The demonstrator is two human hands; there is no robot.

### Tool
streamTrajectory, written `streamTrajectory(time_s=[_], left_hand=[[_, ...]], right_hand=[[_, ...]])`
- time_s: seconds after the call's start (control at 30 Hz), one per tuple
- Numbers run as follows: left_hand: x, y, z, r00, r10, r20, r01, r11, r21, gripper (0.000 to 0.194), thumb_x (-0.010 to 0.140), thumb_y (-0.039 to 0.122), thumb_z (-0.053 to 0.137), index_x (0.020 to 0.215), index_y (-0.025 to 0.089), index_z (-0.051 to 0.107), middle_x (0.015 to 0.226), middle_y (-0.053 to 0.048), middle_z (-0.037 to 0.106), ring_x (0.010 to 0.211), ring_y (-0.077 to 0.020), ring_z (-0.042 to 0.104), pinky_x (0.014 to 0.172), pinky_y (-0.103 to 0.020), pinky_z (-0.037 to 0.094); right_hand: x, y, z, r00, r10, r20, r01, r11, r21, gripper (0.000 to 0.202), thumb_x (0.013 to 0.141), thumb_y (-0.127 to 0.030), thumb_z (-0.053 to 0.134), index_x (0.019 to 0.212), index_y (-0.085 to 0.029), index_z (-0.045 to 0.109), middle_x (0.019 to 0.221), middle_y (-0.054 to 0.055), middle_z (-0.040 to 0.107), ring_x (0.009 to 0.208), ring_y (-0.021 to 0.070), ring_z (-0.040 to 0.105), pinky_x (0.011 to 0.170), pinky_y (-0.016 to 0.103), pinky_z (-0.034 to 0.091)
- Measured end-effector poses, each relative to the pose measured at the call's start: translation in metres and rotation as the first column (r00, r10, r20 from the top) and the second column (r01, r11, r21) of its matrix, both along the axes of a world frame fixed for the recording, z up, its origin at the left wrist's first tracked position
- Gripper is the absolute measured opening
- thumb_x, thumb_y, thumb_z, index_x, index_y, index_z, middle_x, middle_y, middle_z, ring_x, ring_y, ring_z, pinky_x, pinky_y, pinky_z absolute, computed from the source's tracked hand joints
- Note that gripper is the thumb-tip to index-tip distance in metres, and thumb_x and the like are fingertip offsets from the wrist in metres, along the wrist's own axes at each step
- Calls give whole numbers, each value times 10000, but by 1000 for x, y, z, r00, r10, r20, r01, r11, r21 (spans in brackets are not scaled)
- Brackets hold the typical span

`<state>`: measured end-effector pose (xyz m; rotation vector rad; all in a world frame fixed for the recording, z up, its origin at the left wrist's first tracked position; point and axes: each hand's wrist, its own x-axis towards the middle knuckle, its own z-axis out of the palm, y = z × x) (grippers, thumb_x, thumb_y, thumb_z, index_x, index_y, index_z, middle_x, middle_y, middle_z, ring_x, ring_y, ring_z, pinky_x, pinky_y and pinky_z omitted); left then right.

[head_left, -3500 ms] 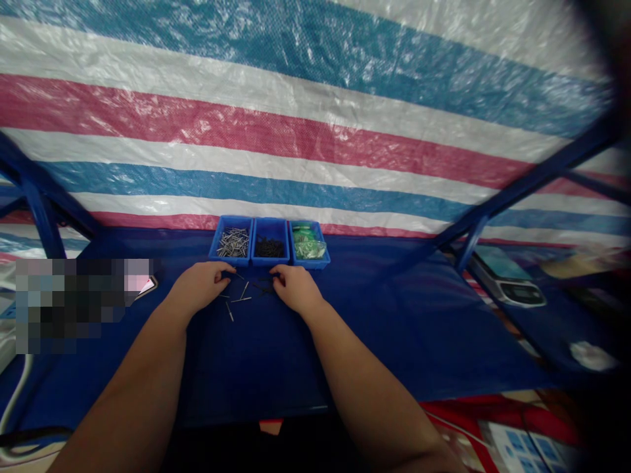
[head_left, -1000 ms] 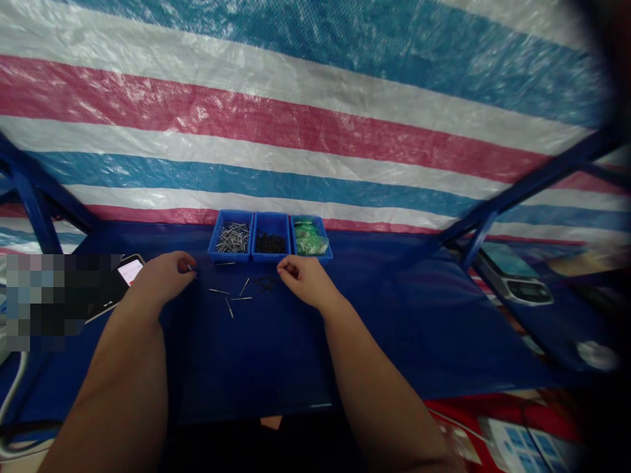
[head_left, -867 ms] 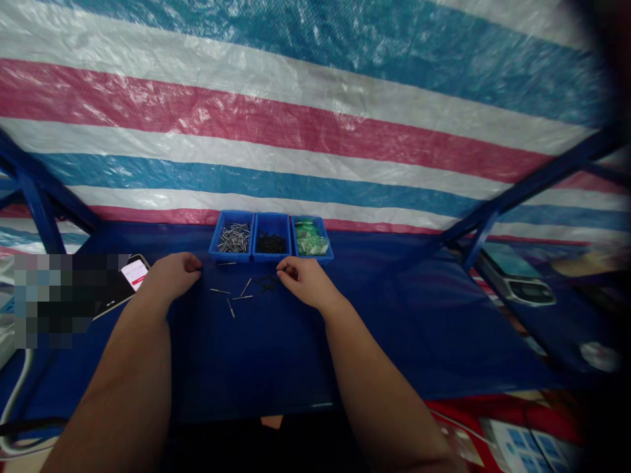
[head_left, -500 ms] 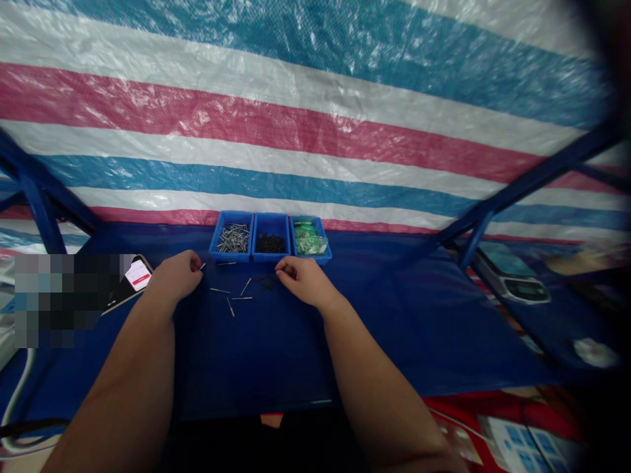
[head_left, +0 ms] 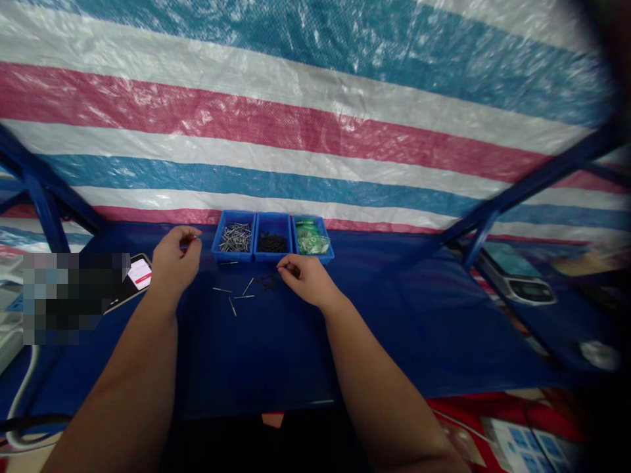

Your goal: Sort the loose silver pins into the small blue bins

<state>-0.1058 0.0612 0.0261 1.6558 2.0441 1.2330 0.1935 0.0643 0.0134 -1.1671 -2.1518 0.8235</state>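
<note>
Three blue bins stand side by side at the back of the blue table: one with silver metal pins, one with dark small parts, one with green and clear plastic packets. My left hand is raised left of the bins, its fingers pinched on something too small to make out. My right hand rests in front of the right bin, fingertips pressed together beside a few dark parts; what they hold is hidden. Several silver pins lie loose between the hands.
At the left lies a phone with a lit screen, next to a blurred-out patch. A white cable hangs at the left edge. Blue frame bars slant on both sides. A scale sits at the right, and striped sheeting covers the back.
My left hand has moved up and turned, and the pin tip that showed at its fingers is no longer clearly visible. My right hand has barely moved. The view has shifted slightly.
</note>
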Motion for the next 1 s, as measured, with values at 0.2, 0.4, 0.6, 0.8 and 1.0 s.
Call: streamTrajectory(time_s=[0.2,0.4,0.6,0.8,1.0], left_hand=[[6,0,-6,995,-74,66,74,997,4,267,825,424,642,973,213,711,858,-24,718,763,-184,670,733,-281,518],[13,0,-8,985,-153,86,154,988,-8,346,838,485,651,990,198,772,782,-34,727,682,-174,650,668,-283,502],[29,7,-23,932,-226,284,227,973,32,578,759,452,753,1256,167,682,986,-82,749,607,-124,633,590,-264,523],[31,9,-31,867,-361,344,332,932,143,599,779,362,739,1327,165,598,1145,-117,713,810,-167,702,751,-312,582],[16,-1,-14,868,-482,-116,476,876,-82,219,818,335,643,962,186,713,773,-11,681,640,-139,602,652,-276,491]], right_hand=[[1,1,-1,1000,-15,3,15,1000,17,122,920,-210,560,922,-181,678,671,-22,585,597,111,510,605,240,362],[0,0,-1,1000,-16,18,15,1000,25,124,918,-201,565,931,-178,686,667,-22,592,593,109,509,606,241,358],[-2,0,-2,999,-1,33,0,998,58,105,905,-178,578,917,-177,682,666,-24,588,597,107,510,602,234,347],[-1,1,-4,996,-6,92,0,998,62,100,904,-184,600,942,-180,693,710,-7,636,644,116,544,627,233,360],[1,1,-9,967,17,255,-17,1000,-3,160,825,-173,690,983,-190,710,798,8,699,689,125,596,638,233,382]])
